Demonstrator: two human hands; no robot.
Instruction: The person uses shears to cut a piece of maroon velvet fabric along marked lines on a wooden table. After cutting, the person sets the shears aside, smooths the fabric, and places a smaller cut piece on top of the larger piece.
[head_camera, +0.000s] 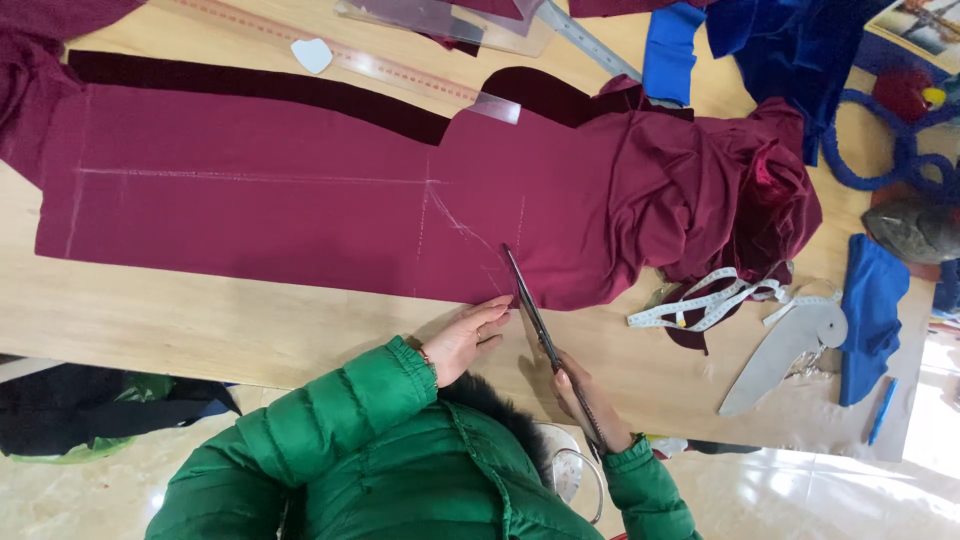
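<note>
No packages, labels, signs or screens show anywhere on the sewing table (250, 320).

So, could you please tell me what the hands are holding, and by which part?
The right hand holds scissors by the handles. The left hand grips nothing, resting flat by the maroon fabric edge.

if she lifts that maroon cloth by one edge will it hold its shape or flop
The maroon cloth would probably flop: its far end already lies bunched in soft folds. It looks thin and light, so it may slide on the smooth wooden table. That may be why the left hand presses beside the scissors.
</note>
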